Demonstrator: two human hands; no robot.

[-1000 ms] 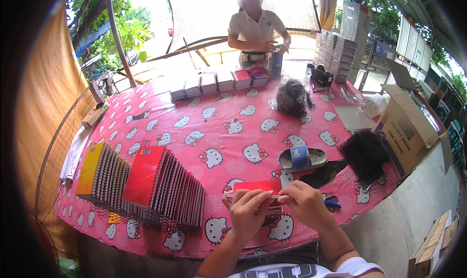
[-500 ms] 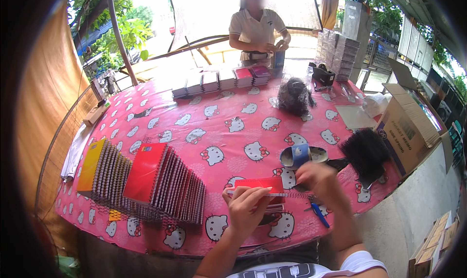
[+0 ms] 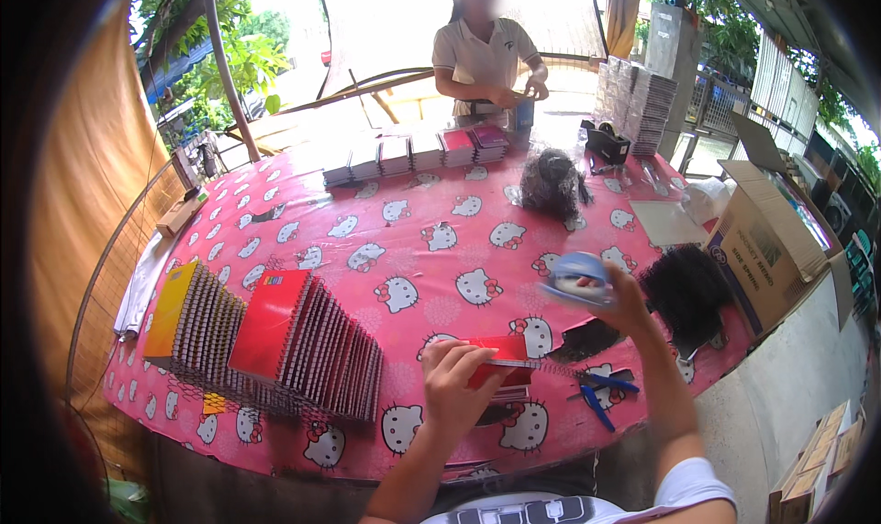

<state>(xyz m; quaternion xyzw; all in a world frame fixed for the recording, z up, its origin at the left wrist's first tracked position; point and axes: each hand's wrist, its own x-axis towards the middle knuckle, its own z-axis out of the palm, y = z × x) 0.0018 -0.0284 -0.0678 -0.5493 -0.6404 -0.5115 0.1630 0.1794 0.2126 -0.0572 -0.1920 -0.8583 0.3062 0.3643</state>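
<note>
My left hand [image 3: 456, 386] is closed on a small red notebook [image 3: 500, 351] near the front edge of the table. From the notebook's right end sticks out a thin wire coil [image 3: 558, 371]. My right hand [image 3: 624, 302] is raised to the right, gripping a rounded blue and white thing [image 3: 578, 279] with a hollow middle; motion blurs it and its kind is unclear. Below that hand lie blue-handled pliers [image 3: 601, 400] with the handles apart. More notebooks [image 3: 511, 394] show under the held one, partly hidden by my left hand.
Stacks of red [image 3: 275, 327] and yellow [image 3: 172, 313] spiral notebooks stand at left. Black coils [image 3: 688, 295] lie at right beside a cardboard box [image 3: 771, 239]; another dark bundle [image 3: 553, 184] sits farther back. Across the table a person [image 3: 486, 61] works behind rows of notebooks [image 3: 413, 152].
My right hand has moved up from beside the coil and lifted the blue and white thing off the table. The pliers' other handle now shows. My left hand keeps the notebook.
</note>
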